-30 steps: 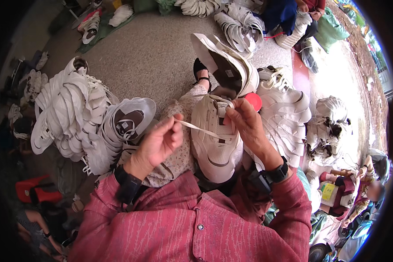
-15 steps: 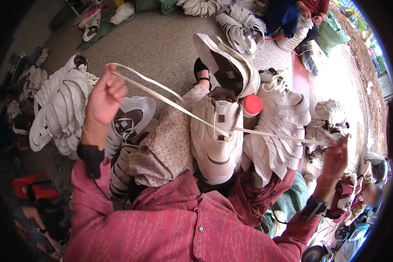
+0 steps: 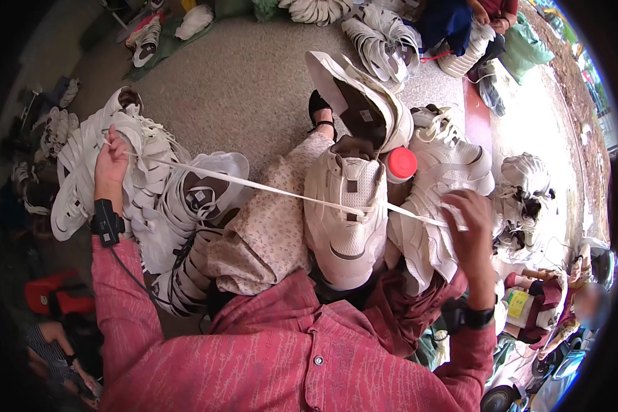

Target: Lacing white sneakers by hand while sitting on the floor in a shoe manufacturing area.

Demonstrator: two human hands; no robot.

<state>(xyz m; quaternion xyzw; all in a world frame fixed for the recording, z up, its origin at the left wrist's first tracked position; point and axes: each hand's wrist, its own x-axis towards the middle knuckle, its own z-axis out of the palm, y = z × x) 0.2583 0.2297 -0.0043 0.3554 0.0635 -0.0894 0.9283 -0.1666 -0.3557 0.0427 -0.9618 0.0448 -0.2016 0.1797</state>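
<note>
Left grip (image 3: 112,165): holding lace (image 3: 254,185)
Right grip (image 3: 470,226): holding same lace
Shoe (image 3: 345,250): threaded at near part; far part not yet

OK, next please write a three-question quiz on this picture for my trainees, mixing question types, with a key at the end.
1. True or false: the white lace hangs in a loose loop between the left hand and the middle shoe upper.

2. What colour is the round cap just right of that upper?
A) blue
B) red
C) green

3. Which hand is farther from the upper in the picture, the left hand or the right hand?

Key:
1. False; it runs nearly straight.
2. B
3. The left hand.
</note>
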